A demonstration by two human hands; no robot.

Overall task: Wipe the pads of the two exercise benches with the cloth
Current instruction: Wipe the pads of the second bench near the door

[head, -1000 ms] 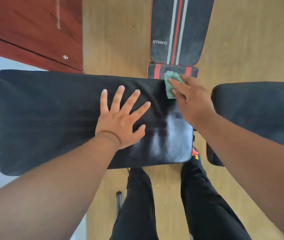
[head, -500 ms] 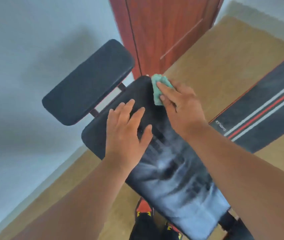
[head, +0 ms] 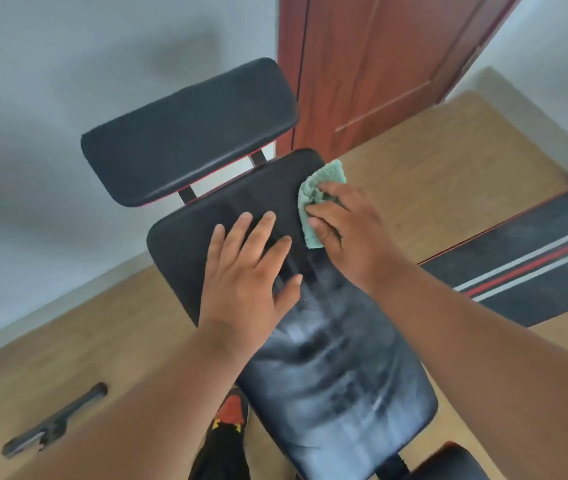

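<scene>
A long black bench pad (head: 338, 375) runs from the lower right up to the centre, streaked with pale wipe marks on its near half. Beyond it is a shorter black pad (head: 185, 133) of the same bench, tilted up. My left hand (head: 248, 275) lies flat on the long pad with fingers spread. My right hand (head: 352, 233) presses a green cloth (head: 320, 192) against the pad's far right corner, fingers laid over the cloth. Another black pad (head: 449, 462) shows at the bottom right corner.
A dark mat with white and red stripes (head: 532, 268) lies on the wooden floor to the right. A red-brown door (head: 379, 64) stands behind the bench. A black bar (head: 54, 420) lies on the floor at lower left. My shoe (head: 230, 414) is beside the bench.
The view swung left along the bench. My right hand carried the cloth from the pad's right end to its far end, and my left hand shifted along the pad with it.
</scene>
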